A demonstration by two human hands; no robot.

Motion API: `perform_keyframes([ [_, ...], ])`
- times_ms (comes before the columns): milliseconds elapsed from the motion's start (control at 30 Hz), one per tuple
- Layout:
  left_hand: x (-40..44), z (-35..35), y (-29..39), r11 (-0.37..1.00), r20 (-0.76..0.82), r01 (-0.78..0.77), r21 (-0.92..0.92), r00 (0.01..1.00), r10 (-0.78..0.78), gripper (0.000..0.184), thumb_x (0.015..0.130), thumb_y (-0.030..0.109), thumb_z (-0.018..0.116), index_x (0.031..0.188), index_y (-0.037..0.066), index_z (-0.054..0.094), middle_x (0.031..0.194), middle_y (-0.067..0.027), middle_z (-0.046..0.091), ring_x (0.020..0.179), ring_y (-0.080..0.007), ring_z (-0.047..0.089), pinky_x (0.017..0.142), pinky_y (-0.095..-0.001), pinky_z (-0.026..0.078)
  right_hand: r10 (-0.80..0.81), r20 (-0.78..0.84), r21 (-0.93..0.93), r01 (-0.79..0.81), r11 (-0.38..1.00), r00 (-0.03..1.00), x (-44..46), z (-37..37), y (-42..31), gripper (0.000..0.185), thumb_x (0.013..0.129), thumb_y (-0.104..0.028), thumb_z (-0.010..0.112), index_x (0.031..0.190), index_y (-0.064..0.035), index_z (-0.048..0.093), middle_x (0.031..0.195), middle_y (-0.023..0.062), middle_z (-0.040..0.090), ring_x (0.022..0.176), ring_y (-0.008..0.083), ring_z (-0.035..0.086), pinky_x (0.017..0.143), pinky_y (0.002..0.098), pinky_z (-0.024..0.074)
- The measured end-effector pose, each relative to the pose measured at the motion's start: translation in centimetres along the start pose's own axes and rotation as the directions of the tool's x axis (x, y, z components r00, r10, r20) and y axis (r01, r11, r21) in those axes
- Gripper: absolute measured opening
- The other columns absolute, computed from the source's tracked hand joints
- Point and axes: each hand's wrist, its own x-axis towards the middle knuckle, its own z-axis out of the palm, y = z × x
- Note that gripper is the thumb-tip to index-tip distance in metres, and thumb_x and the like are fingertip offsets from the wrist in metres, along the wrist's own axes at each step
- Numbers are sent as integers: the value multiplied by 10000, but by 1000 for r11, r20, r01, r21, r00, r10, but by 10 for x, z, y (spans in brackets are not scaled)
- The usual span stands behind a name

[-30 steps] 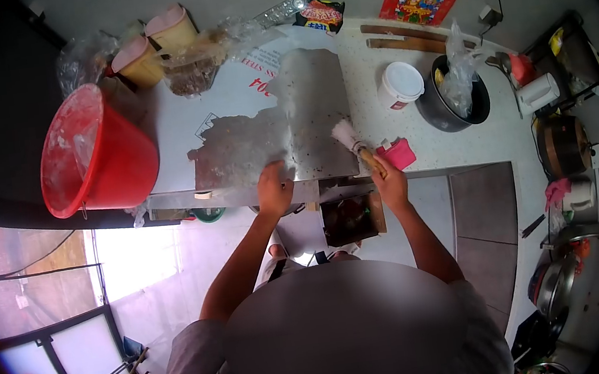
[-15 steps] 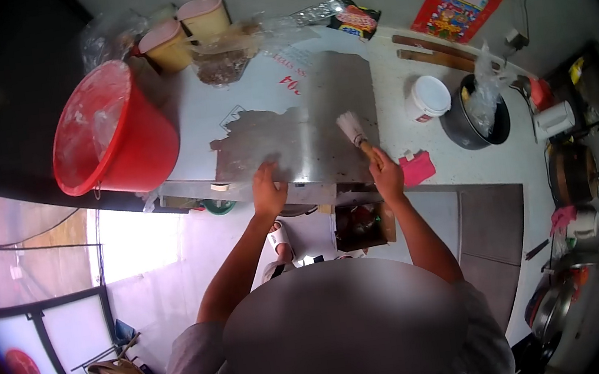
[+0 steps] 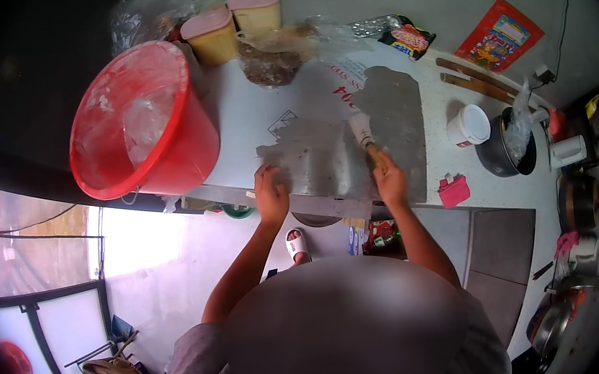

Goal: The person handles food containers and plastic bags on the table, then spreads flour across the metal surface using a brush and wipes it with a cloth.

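Note:
My right hand [image 3: 390, 179] is wrapped round the wooden handle of a brush [image 3: 361, 130], whose pale bristles point away from me over a grey metal sheet surface [image 3: 394, 104]. At the front edge of that surface rests my left hand [image 3: 270, 193], fingers apart and holding nothing. White film with red print [image 3: 230, 109] covers the part of the sheet farther back and to the left. A pink cloth [image 3: 454, 191] lies on the counter to the right of my right hand.
A big red bucket [image 3: 197, 147] stands at the left. Behind are yellow containers [image 3: 213, 46] and a bag of brown stuff [image 3: 270, 67]. To the right stand a white tub [image 3: 468, 126] and a dark pot [image 3: 494, 155]. An open box [image 3: 383, 240] is below the counter edge.
The view has swung left, so the counter things appear farther right. The brush has moved left over the metal, nearer to my left hand.

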Motion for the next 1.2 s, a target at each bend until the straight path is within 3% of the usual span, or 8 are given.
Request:
perform_keyframes([
  [233, 8, -22, -26, 1000, -41, -2, 7, 999, 2, 410, 695, -43, 527, 1098, 31, 549, 1169, -210, 538, 1102, -413, 510, 938, -442, 427, -338, 311, 36, 344, 938, 888, -92, 92, -72, 400, 840, -222, 647, 1236, -182, 608, 865, 132, 670, 773, 295, 670, 673, 403, 527],
  [300, 11, -23, -25, 1000, -45, -20, -23, 999, 19, 411, 696, -45, 523, 1100, 31, 545, 1156, -211, 546, 1093, -413, 515, 935, -442, 429, -348, 270, 183, 307, 934, 898, -82, 82, -69, 401, 845, -240, 649, 1241, -188, 615, 836, 143, 678, 739, 297, 676, 651, 403, 528],
  [533, 8, -29, -20, 1000, -32, -7, -28, 999, 6, 397, 706, -46, 516, 1097, 25, 535, 1152, -214, 547, 1075, -414, 525, 930, -445, 427, -62, 74, -120, 71, 990, 995, 36, 40, -45, 399, 852, -210, 628, 1243, -134, 609, 917, 206, 677, 814, 355, 674, 686, 407, 528],
  [767, -8, -35, -15, 999, -109, 22, 25, 994, -19, 372, 716, -44, 526, 1083, 20, 538, 1136, -201, 562, 1074, -405, 529, 928, -446, 421, -298, 536, 48, 324, 945, 790, -51, 95, -103, 373, 850, -234, 616, 1215, -155, 631, 898, 187, 683, 806, 334, 672, 696, 413, 529],
  [933, -13, -27, -3, 999, -32, 27, -18, 999, -28, 343, 736, -42, 536, 1074, 18, 548, 1113, -198, 574, 1069, -396, 535, 919, -441, 427, -317, 270, 403, 192, 895, 909, -40, 67, -22, 390, 906, -220, 614, 1265, -68, 597, 891, 74, 718, 740, 116, 632, 693, 298, 509],
  [1000, -19, -20, -1, 999, -19, 38, -22, 999, -39, 332, 743, -40, 540, 1070, 18, 553, 1105, -200, 575, 1064, -396, 539, 914, -438, 430, 60, 259, 173, -108, 979, 964, -7, 11, -30, 391, 895, -163, 608, 1273, -63, 585, 1016, 118, 712, 821, 167, 671, 709, 313, 517],
  [1100, -28, -12, 5, 999, -3, 36, 2, 999, -36, 320, 747, -39, 545, 1061, 17, 558, 1092, -202, 576, 1055, -397, 544, 907, -435, 433, -42, 53, -105, 47, 993, 998, 8, -5, 14, 392, 880, -143, 610, 1265, -74, 591, 1031, 174, 699, 878, 248, 697, 732, 341, 528],
  [1200, -32, -6, 12, 999, -19, 41, 16, 999, -41, 310, 746, -39, 545, 1050, 19, 563, 1077, -199, 580, 1046, -394, 548, 900, -436, 435, -127, 279, 30, 123, 992, 952, -45, 14, -19, 430, 846, -165, 635, 1267, -94, 582, 1007, 195, 682, 894, 326, 682, 754, 390, 534],
])
